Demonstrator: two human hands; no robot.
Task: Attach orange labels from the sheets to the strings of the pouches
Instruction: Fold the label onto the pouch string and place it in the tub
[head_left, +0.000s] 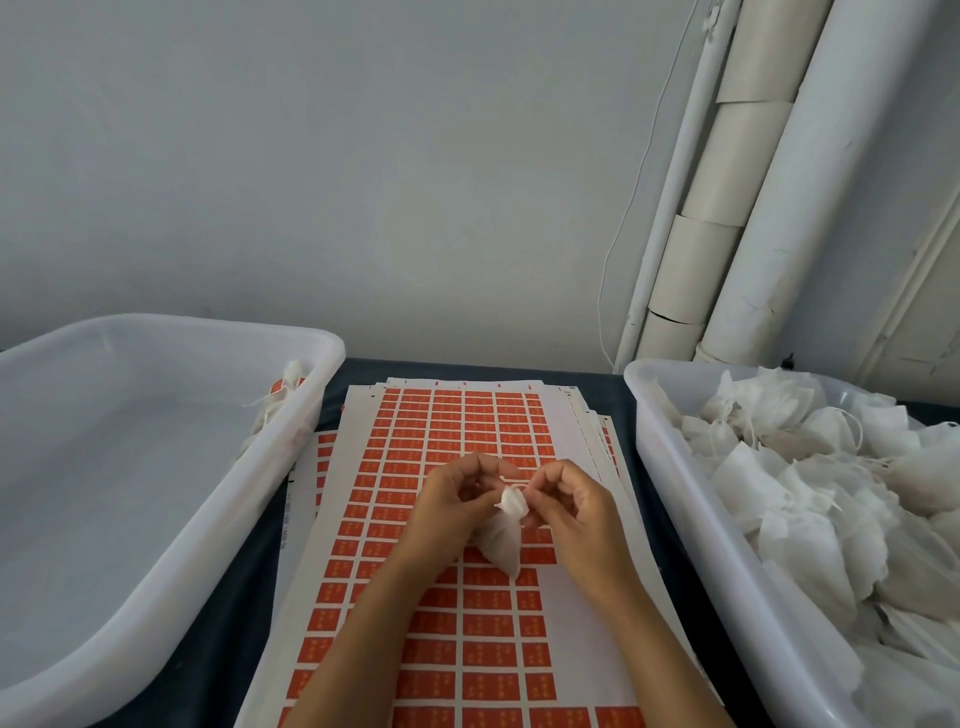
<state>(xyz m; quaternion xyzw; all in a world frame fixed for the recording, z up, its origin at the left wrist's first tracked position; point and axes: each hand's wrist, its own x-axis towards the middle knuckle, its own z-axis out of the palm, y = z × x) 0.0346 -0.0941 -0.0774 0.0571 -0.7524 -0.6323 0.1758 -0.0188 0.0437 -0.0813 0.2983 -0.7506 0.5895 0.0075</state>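
Pinching a white pouch (506, 535) at its gathered top, the left hand (449, 512) and right hand (574, 512) hold it over the stacked label sheets (467, 613), flanked by a pouch-heaped bin (675, 499) at 3 o'clock and a nearly bare bin (171, 525) at 9 o'clock.

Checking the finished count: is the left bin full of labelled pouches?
No: the left bin holds only a couple of labelled pouches near its far right corner, the rest bare.

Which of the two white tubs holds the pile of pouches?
The right tub, beside the right hand, is heaped with white pouches. The left tub shows only one labelled pouch at its far right corner.
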